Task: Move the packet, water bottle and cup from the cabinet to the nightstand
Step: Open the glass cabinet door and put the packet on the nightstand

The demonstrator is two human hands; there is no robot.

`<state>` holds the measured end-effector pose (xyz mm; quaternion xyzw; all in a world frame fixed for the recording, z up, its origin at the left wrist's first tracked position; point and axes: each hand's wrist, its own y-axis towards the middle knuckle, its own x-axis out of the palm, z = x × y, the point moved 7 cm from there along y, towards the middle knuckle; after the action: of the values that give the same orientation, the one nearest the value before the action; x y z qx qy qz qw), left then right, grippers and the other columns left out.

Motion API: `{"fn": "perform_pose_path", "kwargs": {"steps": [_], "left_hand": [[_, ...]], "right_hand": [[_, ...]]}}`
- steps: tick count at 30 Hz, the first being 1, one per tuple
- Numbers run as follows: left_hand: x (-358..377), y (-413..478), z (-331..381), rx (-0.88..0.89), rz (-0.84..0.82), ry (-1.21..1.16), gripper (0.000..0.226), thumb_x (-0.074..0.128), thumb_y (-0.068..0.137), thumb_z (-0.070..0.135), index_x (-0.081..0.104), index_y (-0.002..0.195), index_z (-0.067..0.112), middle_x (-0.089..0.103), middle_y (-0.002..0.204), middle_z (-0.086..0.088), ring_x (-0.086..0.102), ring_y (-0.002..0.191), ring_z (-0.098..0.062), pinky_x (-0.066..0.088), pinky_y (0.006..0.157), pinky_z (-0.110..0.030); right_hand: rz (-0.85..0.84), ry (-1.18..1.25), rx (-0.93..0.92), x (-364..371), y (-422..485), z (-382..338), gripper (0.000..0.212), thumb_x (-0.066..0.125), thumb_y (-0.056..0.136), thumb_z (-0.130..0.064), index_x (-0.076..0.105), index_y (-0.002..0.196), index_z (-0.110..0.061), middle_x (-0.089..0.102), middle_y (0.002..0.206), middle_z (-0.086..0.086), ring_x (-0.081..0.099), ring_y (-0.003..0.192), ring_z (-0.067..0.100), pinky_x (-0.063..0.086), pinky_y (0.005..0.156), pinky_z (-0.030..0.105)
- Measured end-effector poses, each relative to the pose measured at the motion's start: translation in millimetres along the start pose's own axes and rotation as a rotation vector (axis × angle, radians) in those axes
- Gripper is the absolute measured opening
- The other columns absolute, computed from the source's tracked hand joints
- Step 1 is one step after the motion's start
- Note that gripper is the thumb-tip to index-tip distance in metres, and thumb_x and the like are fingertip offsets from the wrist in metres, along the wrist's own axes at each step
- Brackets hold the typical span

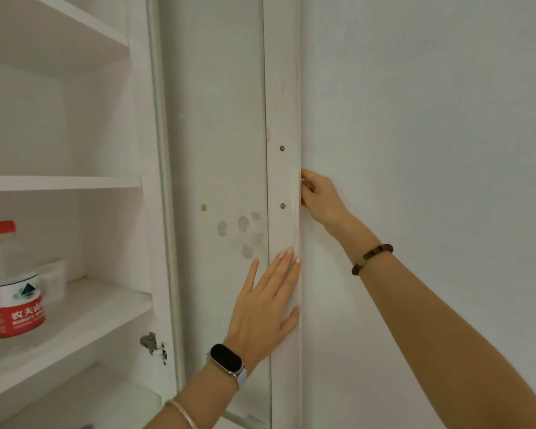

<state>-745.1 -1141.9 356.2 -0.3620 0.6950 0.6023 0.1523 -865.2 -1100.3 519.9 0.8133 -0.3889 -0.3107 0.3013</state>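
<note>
A clear water bottle (13,283) with a red cap and red label stands on a white cabinet shelf (84,314) at the far left. Right behind it sits a white cup (54,278), partly hidden by the bottle. No packet shows. The cabinet door (217,168) is swung wide open. My left hand (268,305) lies flat against the door's outer frame strip, fingers spread. My right hand (319,198) curls its fingers around the door's far edge, behind it, where the handle screws sit.
A bare white wall (430,150) fills the right half, close behind the open door. Other white shelves (59,182) sit above and below the bottle's shelf. A metal hinge (150,343) sticks out at the cabinet's side panel.
</note>
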Motion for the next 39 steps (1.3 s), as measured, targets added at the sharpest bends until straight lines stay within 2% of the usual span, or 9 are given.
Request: {"fn": "perform_pose_path", "kwargs": {"steps": [6, 9, 12, 16, 20, 25, 32, 36, 39], "left_hand": [[0, -1, -1, 0.025, -0.016, 0.021, 0.074, 0.044, 0.09, 0.036, 0.008, 0.151, 0.014, 0.002, 0.16, -0.004, -0.002, 0.147, -0.015, 0.017, 0.117, -0.048], [-7, -3, 0, 0.027, -0.008, 0.015, 0.076, 0.046, 0.086, 0.022, 0.007, 0.151, 0.014, 0.0, 0.16, -0.004, -0.004, 0.147, -0.015, 0.014, 0.118, -0.047], [-18, -11, -1, -0.002, 0.013, -0.022, 0.078, 0.048, 0.084, 0.015, 0.009, 0.151, 0.016, 0.004, 0.16, -0.003, 0.0, 0.147, -0.016, 0.014, 0.118, -0.046], [-25, -36, -15, -0.147, 0.037, -0.096, 0.065, 0.053, 0.086, 0.012, 0.029, 0.146, 0.013, 0.029, 0.154, -0.008, 0.024, 0.143, -0.023, 0.027, 0.115, -0.043], [-26, -81, -37, -0.285, 0.056, -0.11, 0.045, 0.059, 0.084, 0.01, 0.05, 0.127, 0.006, 0.054, 0.129, -0.012, 0.053, 0.118, -0.026, 0.048, 0.095, -0.038], [-34, -156, -67, -0.413, -0.018, -0.093, 0.026, 0.059, 0.083, 0.007, 0.057, 0.109, 0.006, 0.059, 0.099, -0.008, 0.057, 0.083, -0.025, 0.051, 0.072, -0.035], [-51, -276, -115, -0.656, -0.162, -0.038, 0.024, 0.052, 0.091, 0.013, 0.054, 0.115, 0.007, 0.06, 0.103, -0.011, 0.058, 0.083, -0.024, 0.049, 0.072, -0.033], [-63, -324, -132, -0.741, -0.213, 0.014, 0.014, 0.054, 0.088, 0.009, 0.057, 0.101, 0.005, 0.062, 0.092, -0.014, 0.052, 0.071, -0.025, 0.038, 0.059, -0.031], [-65, -356, -141, -0.805, -0.262, 0.054, 0.013, 0.053, 0.088, 0.01, 0.056, 0.1, 0.005, 0.061, 0.09, -0.014, 0.053, 0.071, -0.027, 0.043, 0.057, -0.034]], "right_hand": [[0.046, -0.054, 0.015, 2, -4, -2, 0.034, 0.036, 0.1, -0.001, 0.06, 0.122, -0.008, 0.067, 0.081, -0.003, 0.06, 0.063, 0.001, 0.053, 0.069, 0.022], [0.134, -0.098, 0.068, 1, -14, 2, 0.029, 0.038, 0.101, -0.012, 0.057, 0.123, -0.011, 0.066, 0.096, 0.0, 0.06, 0.075, 0.005, 0.048, 0.07, 0.022], [0.257, -0.099, 0.089, -2, -34, 2, 0.025, 0.04, 0.1, -0.013, 0.054, 0.122, -0.011, 0.065, 0.102, 0.0, 0.063, 0.085, 0.012, 0.055, 0.078, 0.027], [0.361, -0.27, -0.057, 4, -76, -13, 0.023, 0.044, 0.096, -0.01, 0.052, 0.118, -0.013, 0.058, 0.108, 0.001, 0.056, 0.092, 0.015, 0.05, 0.079, 0.027], [0.377, -0.505, -0.204, 31, -124, -27, 0.021, 0.047, 0.093, -0.01, 0.054, 0.113, -0.012, 0.054, 0.112, 0.002, 0.05, 0.1, 0.016, 0.041, 0.075, 0.02], [0.219, -0.506, -0.255, 89, -173, -26, 0.019, 0.05, 0.092, -0.015, 0.055, 0.11, -0.014, 0.058, 0.104, -0.001, 0.052, 0.096, 0.015, 0.046, 0.078, 0.027], [-0.082, -0.46, -0.239, 197, -237, -10, 0.016, 0.051, 0.093, -0.016, 0.058, 0.107, -0.013, 0.063, 0.093, 0.002, 0.058, 0.086, 0.019, 0.05, 0.072, 0.035], [-0.212, -0.43, -0.203, 244, -270, 0, 0.017, 0.053, 0.094, -0.019, 0.059, 0.11, -0.013, 0.066, 0.092, 0.002, 0.059, 0.085, 0.017, 0.044, 0.068, 0.024], [-0.298, -0.416, -0.207, 274, -292, 9, 0.016, 0.056, 0.094, -0.019, 0.06, 0.109, -0.013, 0.067, 0.088, 0.001, 0.061, 0.082, 0.018, 0.047, 0.066, 0.027]]}}
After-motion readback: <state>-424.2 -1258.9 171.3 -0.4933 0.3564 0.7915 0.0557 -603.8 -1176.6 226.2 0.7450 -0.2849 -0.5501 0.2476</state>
